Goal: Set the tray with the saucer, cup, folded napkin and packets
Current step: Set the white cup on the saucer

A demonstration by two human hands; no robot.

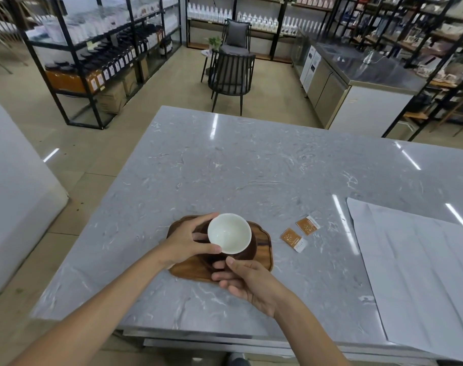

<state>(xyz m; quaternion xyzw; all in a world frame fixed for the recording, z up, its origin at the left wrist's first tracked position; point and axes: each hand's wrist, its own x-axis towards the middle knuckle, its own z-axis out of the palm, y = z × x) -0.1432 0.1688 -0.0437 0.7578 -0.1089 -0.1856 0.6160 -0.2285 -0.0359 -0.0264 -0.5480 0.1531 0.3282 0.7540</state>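
A brown wooden tray lies on the grey marble table near its front edge. Above it a cup, white inside and dark brown outside, is held by my left hand, thumb and fingers around its rim and side. My right hand is at the tray's near edge, its fingers curled under a dark round saucer beneath the cup. Two orange and white packets lie on the table just right of the tray. A large pale napkin lies spread flat at the far right.
The marble table stretches away ahead. A dark chair stands beyond its far edge, with black shelving to the left and a steel counter to the right. A white block stands at the left.
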